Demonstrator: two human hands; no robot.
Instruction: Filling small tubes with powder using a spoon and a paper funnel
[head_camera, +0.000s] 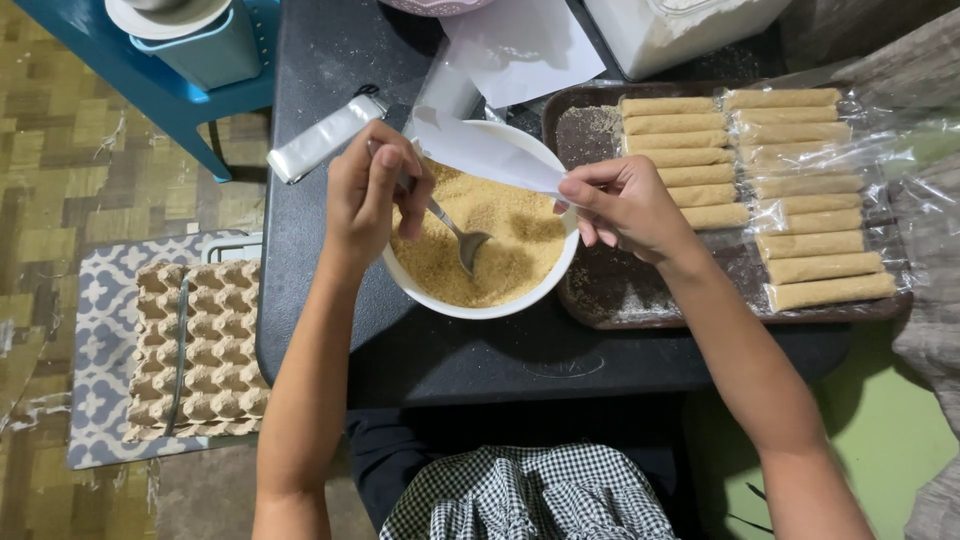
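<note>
Top-down view over a dark table (330, 60), with the person's lap in a checked cloth (525, 495) at the bottom. Left hand (372, 190) is curled shut around the handle of a metal spoon (462, 240), and the spoon's bowl is dipped into golden breadcrumbs (500, 250) that fill a white bowl (480, 308) sitting right in the middle of the table. Right hand (625, 205) has its thumb and fingers pinched closed on a small white plastic bag (480, 150), holding it tilted over the far rim of the bowl; the rest of that hand hangs just over the bowl's right edge.

Just to the right of the bowl, touching or nearly so, there's a dark brown tray (600, 300) with two columns of long breaded rolls (690, 160), lying crosswise and stacked neatly next to each other. The right-hand column looks covered by clear plastic wrap (860, 150). A sheet of white paper (520, 45) lies past the bowl, and a rolled-up white plastic bundle (320, 140) sits on the table by the left hand.

On the floor to the left sits a cardboard egg tray (200, 350) on a patterned mat (100, 330), and a blue stool (140, 75) is up in the corner.
</note>
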